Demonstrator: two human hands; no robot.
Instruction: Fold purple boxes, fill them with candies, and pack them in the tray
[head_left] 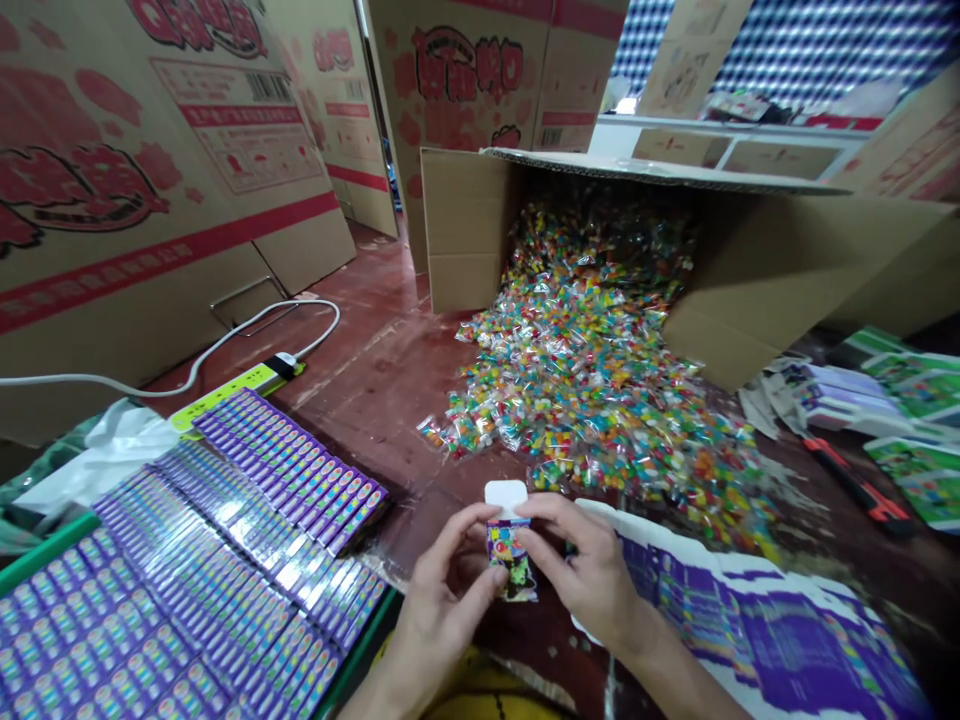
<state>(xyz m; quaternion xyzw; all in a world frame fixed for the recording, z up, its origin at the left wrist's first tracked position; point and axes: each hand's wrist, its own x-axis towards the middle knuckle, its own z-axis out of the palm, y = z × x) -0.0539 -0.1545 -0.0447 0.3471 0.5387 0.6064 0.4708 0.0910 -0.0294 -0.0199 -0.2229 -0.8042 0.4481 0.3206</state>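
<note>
My left hand [442,590] and my right hand [589,570] meet near the bottom centre, both pinching a small purple printed box [510,555] with its white top flap raised. The left thumb and forefinger grip its left side. Its right side sits between the fingers of my right hand. Just beyond the box lies a big heap of small clear packets of colourful candy [592,400], spilling from a tipped cardboard box [757,260].
Rows of filled purple boxes [225,560] lie at the lower left in a green-edged tray [45,550]. Flat purple box blanks [757,630] lie at the lower right. A power strip [232,385] with white cable, a red-handled cutter [862,490] and tall printed cartons [150,170] surround the reddish table.
</note>
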